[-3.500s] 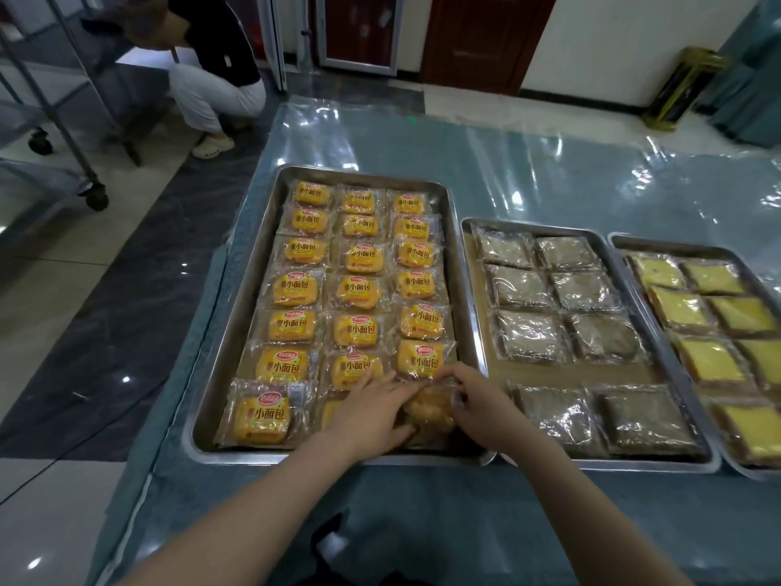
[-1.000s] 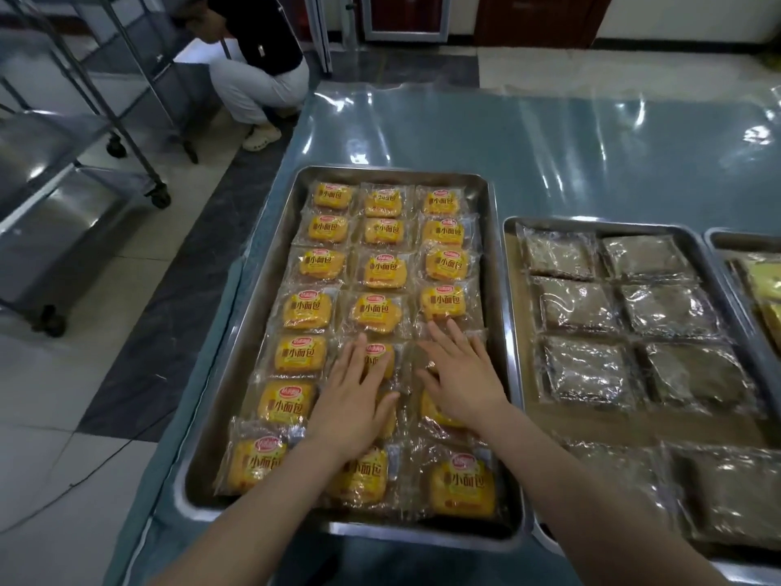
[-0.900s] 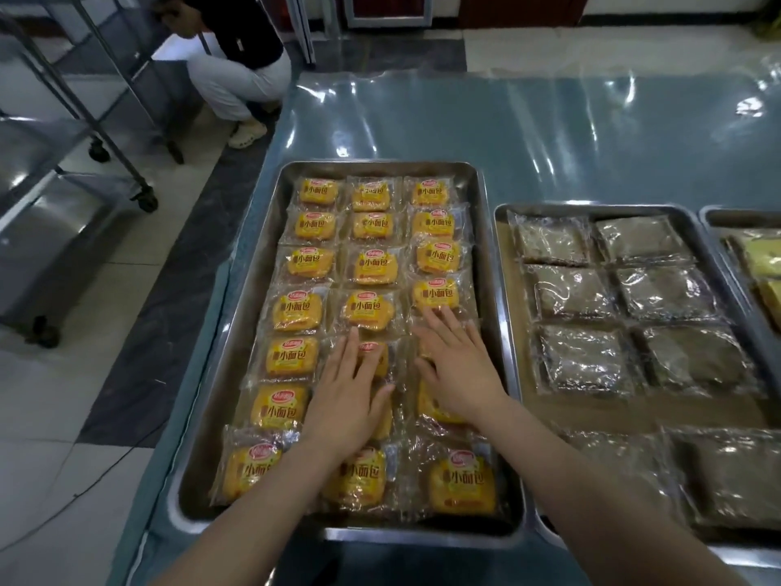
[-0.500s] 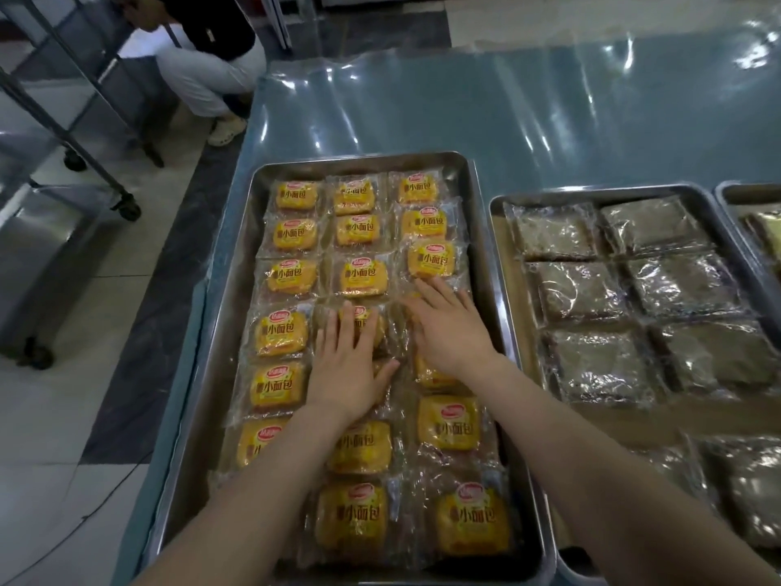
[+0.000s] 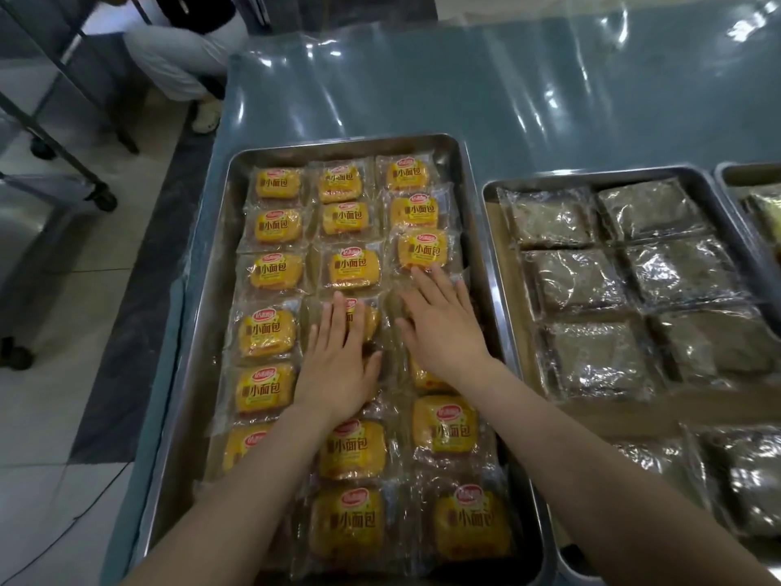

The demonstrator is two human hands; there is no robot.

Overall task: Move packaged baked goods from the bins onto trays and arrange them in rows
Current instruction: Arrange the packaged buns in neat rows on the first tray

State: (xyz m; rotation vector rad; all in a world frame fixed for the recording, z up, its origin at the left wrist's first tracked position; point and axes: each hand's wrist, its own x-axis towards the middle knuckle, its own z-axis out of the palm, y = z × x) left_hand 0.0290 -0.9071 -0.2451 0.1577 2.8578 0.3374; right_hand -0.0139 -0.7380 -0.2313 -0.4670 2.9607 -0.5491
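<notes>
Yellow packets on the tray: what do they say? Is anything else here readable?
"小面包": large characters on each yellow packet in the left tray.
Red oval logo above those characters: white script, too blurred to read.
Small print below the characters: too small to read.
Brown packets in the next tray: no text visible.

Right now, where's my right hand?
In the head view, your right hand lies flat in the right column of the left tray, beside the left hand, with a yellow bread packet just beyond it.
</notes>
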